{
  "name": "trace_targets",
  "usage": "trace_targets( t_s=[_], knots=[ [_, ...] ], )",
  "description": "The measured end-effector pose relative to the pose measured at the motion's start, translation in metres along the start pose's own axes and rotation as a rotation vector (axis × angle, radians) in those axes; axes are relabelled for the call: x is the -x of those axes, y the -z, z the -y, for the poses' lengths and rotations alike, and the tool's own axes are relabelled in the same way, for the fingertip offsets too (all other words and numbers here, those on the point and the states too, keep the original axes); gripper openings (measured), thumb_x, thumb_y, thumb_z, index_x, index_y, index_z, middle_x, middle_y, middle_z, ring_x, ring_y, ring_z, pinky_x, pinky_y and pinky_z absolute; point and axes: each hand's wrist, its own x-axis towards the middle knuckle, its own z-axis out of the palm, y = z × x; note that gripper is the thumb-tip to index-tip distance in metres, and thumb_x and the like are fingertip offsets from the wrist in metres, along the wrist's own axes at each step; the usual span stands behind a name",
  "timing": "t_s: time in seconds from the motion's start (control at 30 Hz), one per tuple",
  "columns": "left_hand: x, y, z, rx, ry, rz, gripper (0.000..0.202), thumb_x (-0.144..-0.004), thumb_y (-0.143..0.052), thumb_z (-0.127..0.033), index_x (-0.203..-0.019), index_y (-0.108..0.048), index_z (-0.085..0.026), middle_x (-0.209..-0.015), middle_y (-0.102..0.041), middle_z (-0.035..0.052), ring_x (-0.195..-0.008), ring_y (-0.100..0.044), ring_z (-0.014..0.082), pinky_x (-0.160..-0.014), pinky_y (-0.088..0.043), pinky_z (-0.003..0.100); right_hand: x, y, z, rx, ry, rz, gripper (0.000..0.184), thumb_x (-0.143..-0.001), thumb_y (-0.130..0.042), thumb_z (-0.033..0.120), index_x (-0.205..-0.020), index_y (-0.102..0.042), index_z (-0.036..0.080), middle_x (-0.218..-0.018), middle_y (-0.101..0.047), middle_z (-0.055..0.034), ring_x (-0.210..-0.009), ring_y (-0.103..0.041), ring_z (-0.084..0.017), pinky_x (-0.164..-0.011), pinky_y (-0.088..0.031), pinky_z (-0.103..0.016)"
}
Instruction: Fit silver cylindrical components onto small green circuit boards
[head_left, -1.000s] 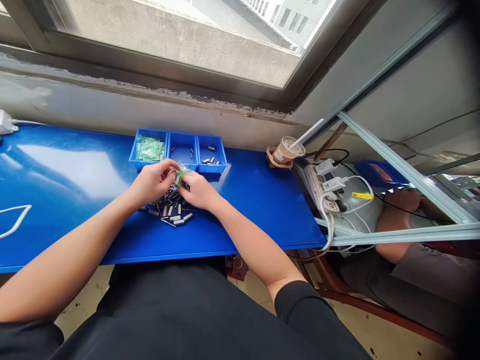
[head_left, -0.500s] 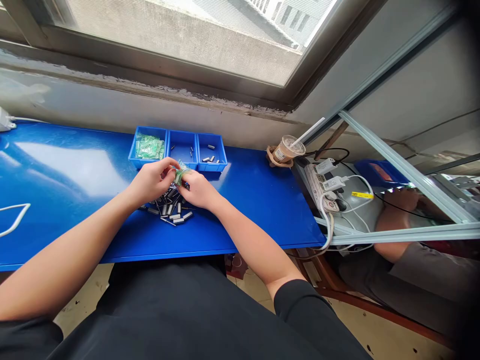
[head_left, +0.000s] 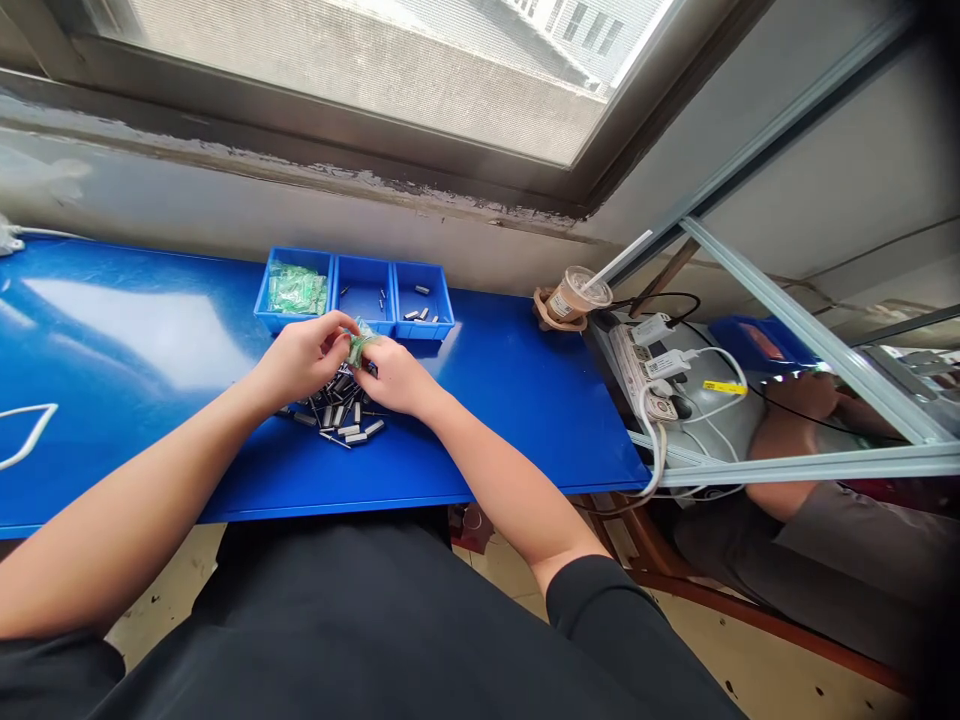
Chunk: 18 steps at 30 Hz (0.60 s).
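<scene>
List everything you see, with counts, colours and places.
window: one, grey-brown frame, top
table: one, blue, below window
bins: three, blue, table's back
packets: count unclear, green, left bin
metal parts: many, silver and black, heaped before bins; few in middle and right bins
held packet: one, green, over metal parts
cup: one, clear, right rear
straw: one, white, in cup
cup holder: one, brown, around cup
power strip: one, white, right of table
cables: several, white and black, mostly right
metal frame: one, pale grey, right
another arm: one, grey sleeve, beyond metal frame, perhaps reflected
left grip: one, bare, on held packet
right grip: one, bare, on held packet
</scene>
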Motion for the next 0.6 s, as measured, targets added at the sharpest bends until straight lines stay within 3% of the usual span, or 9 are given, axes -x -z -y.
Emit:
trace_targets(
  t_s=[0.23, 0.6],
  knots=[
    [0.0001, 0.0004, -0.0012, 0.005, -0.006, -0.007, 0.033, -0.095, -0.051, -0.038, -0.109, -0.074, -0.020, -0.078, -0.072, 0.0038, -0.067, -0.065, 0.0189, -0.068, -0.052, 0.030, -0.0002, -0.0009, 0.0013, 0.000, -0.008, 0.006, 0.027, -0.099, -0.058, 0.013, -0.082, -0.040, 0.025, -0.101, -0.070, -0.0102, -0.098, -0.060, -0.023, -0.093, -0.050, -0.038],
    [0.0000, 0.0003, -0.0012, 0.009, -0.011, -0.016, 0.031, -0.095, -0.051, -0.038, -0.108, -0.074, -0.020, -0.076, -0.071, 0.0025, -0.066, -0.064, 0.0182, -0.066, -0.051, 0.029, 0.0000, 0.0006, 0.0008, -0.003, 0.002, -0.001, 0.026, -0.099, -0.058, 0.014, -0.082, -0.042, 0.025, -0.100, -0.070, -0.0099, -0.099, -0.061, -0.023, -0.095, -0.051, -0.038]
  ],
)
